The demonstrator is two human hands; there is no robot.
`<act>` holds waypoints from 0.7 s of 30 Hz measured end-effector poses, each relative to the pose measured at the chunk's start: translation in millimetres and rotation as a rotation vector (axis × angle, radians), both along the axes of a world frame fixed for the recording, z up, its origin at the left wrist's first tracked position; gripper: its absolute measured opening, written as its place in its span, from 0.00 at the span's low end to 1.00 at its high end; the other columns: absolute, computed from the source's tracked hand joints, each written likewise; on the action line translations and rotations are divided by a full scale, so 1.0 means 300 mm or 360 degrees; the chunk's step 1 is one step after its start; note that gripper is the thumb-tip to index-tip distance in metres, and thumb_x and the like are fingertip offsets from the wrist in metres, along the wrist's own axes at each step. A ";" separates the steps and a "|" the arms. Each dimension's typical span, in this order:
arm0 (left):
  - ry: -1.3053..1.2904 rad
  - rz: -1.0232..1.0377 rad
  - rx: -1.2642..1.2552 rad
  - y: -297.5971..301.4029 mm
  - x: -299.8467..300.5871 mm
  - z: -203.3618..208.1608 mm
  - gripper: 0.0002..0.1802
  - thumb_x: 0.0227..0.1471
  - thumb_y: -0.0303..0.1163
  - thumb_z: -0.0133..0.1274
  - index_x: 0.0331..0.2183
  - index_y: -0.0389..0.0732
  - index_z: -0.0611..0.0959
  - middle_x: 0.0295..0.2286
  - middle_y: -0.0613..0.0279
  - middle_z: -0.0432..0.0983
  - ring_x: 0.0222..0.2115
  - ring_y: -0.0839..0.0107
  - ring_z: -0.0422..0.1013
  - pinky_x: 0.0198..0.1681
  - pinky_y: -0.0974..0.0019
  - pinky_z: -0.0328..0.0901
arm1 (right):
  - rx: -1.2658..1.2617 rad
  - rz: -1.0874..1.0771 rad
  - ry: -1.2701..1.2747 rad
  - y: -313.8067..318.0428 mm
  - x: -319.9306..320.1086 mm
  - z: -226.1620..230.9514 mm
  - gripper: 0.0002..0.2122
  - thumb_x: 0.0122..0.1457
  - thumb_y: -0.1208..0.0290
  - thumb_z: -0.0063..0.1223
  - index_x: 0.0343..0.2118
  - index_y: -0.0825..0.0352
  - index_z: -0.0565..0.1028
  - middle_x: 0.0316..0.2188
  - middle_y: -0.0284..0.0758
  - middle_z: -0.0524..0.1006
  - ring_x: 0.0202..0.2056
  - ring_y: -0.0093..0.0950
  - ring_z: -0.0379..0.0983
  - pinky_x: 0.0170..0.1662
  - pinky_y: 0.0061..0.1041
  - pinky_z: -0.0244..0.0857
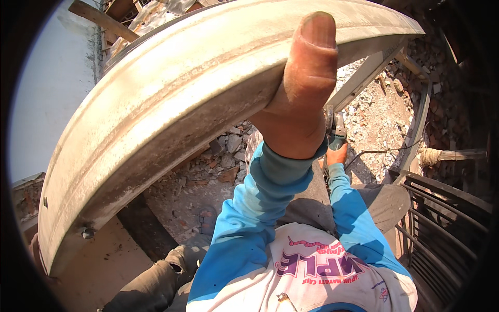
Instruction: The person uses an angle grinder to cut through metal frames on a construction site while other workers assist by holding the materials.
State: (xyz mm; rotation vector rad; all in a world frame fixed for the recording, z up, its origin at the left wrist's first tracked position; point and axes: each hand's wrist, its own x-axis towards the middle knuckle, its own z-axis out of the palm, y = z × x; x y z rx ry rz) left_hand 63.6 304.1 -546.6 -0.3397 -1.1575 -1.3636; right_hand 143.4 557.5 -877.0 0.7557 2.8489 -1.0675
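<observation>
My left hand (306, 78) is close to the view, its thumb pressed over the edge of a long, pale, dusty metal frame piece (171, 99). The fingers behind the metal are hidden. The piece spans the upper picture and looks strongly bent by the lens; a bolt head (88, 233) shows near its lower left end. Farther down, my right hand (337, 154) is closed round the green-grey body of an angle grinder (338, 132). The grinder's disc end points away from me, beside a narrower metal bar (358, 86). Blue sleeves cover both my arms.
Broken rubble (228, 151) covers the ground. A dark cable (384, 151) runs right from the grinder. Dark metal bars (442, 218) stand at lower right, near a wrapped pole (442, 156). A trouser leg (150, 281) shows at lower left; a pale wall (52, 83) rises at left.
</observation>
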 end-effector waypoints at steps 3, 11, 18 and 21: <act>0.0030 0.0064 -0.0117 -0.022 0.004 -0.045 0.16 0.53 0.33 0.45 0.44 0.39 0.76 0.44 0.57 0.70 0.45 0.68 0.67 0.51 0.62 0.59 | -0.0056 0.0070 -0.0017 -0.004 -0.003 0.031 0.33 0.34 0.62 0.66 0.44 0.73 0.65 0.36 0.50 0.75 0.38 0.45 0.72 0.41 0.38 0.65; 0.0126 0.0077 -0.0264 -0.070 -0.022 -0.118 0.17 0.58 0.27 0.39 0.49 0.37 0.73 0.50 0.55 0.67 0.49 0.68 0.65 0.54 0.62 0.57 | 0.0012 0.0123 0.0090 0.042 0.001 -0.062 0.43 0.34 0.59 0.67 0.51 0.81 0.60 0.42 0.55 0.72 0.44 0.46 0.70 0.48 0.35 0.64; -0.0021 0.0131 -0.0238 -0.009 0.050 -0.064 0.18 0.58 0.28 0.40 0.49 0.37 0.73 0.49 0.55 0.68 0.50 0.67 0.65 0.55 0.61 0.57 | -0.0141 0.0033 -0.0182 0.141 -0.009 -0.215 0.43 0.33 0.59 0.67 0.51 0.81 0.60 0.42 0.54 0.72 0.44 0.46 0.70 0.48 0.35 0.64; -0.0031 0.0163 -0.0246 -0.018 0.057 -0.077 0.17 0.58 0.28 0.40 0.49 0.37 0.73 0.49 0.55 0.68 0.50 0.67 0.65 0.55 0.61 0.57 | 0.0122 0.0169 -0.0072 0.035 -0.009 -0.046 0.42 0.33 0.58 0.67 0.50 0.80 0.61 0.40 0.54 0.73 0.43 0.46 0.71 0.46 0.36 0.65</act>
